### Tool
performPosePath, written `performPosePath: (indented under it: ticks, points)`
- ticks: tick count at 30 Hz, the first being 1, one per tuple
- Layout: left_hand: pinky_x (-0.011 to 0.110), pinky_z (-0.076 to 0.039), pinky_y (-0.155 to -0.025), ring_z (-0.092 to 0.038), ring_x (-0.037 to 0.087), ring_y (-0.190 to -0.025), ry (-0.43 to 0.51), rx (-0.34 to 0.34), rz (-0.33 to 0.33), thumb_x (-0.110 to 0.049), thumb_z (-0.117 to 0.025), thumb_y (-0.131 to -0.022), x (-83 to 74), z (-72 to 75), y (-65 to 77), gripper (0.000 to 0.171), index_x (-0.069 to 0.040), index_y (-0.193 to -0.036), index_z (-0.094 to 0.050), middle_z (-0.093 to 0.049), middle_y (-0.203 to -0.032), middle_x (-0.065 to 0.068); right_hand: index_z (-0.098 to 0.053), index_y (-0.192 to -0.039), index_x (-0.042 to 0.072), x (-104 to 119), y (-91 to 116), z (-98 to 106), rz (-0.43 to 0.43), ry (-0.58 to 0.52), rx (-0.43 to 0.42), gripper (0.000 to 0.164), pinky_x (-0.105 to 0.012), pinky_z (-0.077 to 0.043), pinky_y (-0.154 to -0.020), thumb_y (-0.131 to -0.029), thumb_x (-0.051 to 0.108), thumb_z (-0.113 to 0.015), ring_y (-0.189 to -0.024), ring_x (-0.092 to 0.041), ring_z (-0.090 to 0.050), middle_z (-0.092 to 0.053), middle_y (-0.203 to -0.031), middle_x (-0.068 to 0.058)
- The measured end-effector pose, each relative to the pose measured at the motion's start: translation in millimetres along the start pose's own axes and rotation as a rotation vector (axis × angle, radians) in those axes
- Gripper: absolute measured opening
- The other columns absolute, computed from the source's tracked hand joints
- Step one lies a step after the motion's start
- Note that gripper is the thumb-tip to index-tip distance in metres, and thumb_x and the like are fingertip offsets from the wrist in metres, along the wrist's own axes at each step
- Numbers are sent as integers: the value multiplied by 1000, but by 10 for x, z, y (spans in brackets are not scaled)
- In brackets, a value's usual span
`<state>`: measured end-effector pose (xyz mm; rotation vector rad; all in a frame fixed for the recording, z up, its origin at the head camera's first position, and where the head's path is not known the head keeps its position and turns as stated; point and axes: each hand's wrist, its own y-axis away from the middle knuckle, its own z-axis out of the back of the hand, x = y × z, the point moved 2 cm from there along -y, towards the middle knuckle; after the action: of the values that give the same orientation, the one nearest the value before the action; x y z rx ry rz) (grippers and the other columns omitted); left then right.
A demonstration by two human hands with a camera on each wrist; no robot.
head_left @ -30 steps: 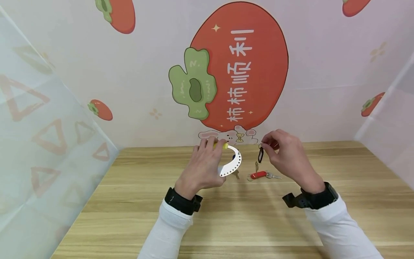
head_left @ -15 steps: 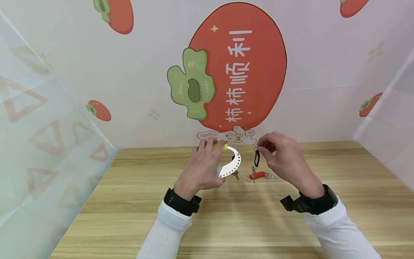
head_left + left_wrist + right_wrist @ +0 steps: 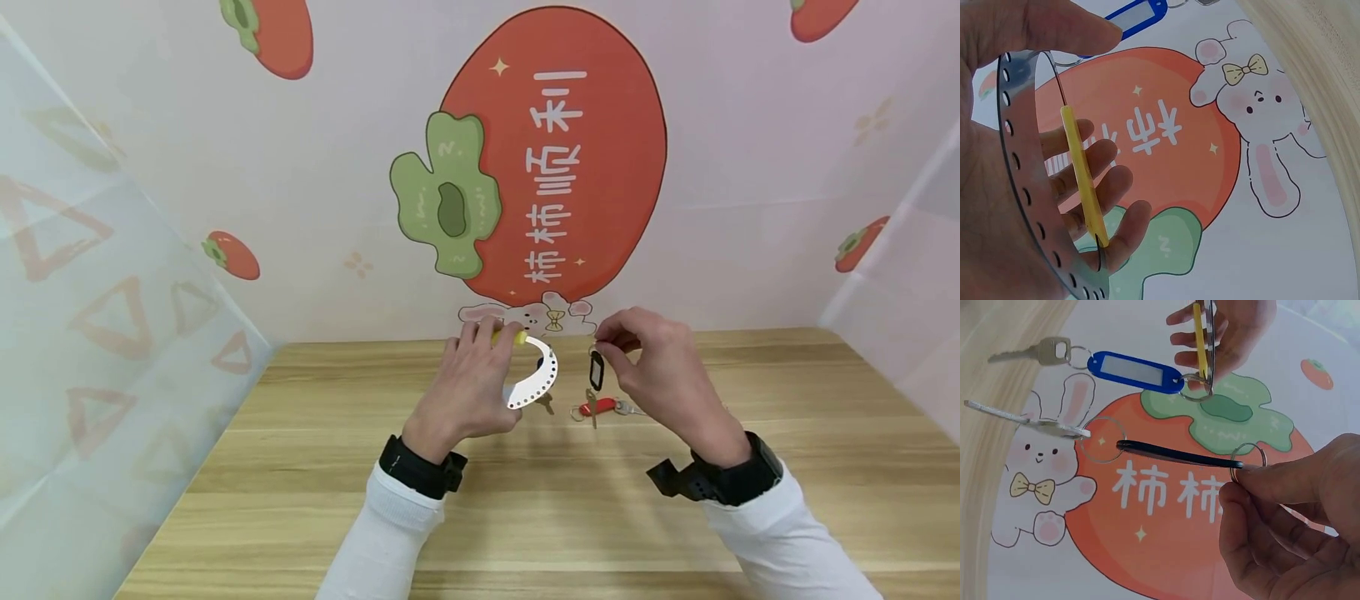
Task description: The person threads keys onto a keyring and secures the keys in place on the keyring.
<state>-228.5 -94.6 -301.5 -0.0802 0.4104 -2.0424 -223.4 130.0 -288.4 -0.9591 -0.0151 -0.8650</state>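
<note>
My left hand (image 3: pixel 468 387) grips a curved metal key holder (image 3: pixel 542 386), which has a row of holes along its band and a yellow bar (image 3: pixel 1085 178) across its opening. From the holder hangs a blue key tag (image 3: pixel 1135 372) with a key (image 3: pixel 1055 351) on its far ring. My right hand (image 3: pixel 663 375) pinches the split ring (image 3: pixel 1264 450) of a black key tag (image 3: pixel 1175 455) between thumb and index finger. A key (image 3: pixel 593 410) dangles below this tag. The two tags hang apart, side by side.
On the wooden table (image 3: pixel 555 508), beneath the hanging black tag, lies a red key tag (image 3: pixel 604 405) with a ring and a silver key (image 3: pixel 625 407). A printed backdrop (image 3: pixel 735 258) stands along the table's far edge.
My right hand has brought the black tag slightly left and lower, nearer the holder; its key now overlaps the red tag in the head view. My left hand stays almost still.
</note>
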Motion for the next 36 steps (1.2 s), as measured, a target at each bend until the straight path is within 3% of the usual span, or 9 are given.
performPosePath:
  ticks: [13, 36]
  points:
    - [51, -46, -92, -44, 33, -123, -7, 4, 2, -31, -88, -65, 3, -9, 0, 92, -8, -144, -46, -47, -135, 14, -67, -84, 6, 14, 28, -123, -29, -49, 45, 21, -38, -57, -64, -79, -10, -80, -70, -14, -68, -69, -79, -1]
    - [50, -46, -91, -45, 32, -122, 0, -10, 0, -30, -88, -65, 1, -6, -9, 93, -9, -145, -46, -47, -135, 13, -71, -83, 6, 52, 51, -202, -129, -83, 152, 11, -28, -55, -61, -83, -2, -80, -67, -11, -67, -70, -78, 0]
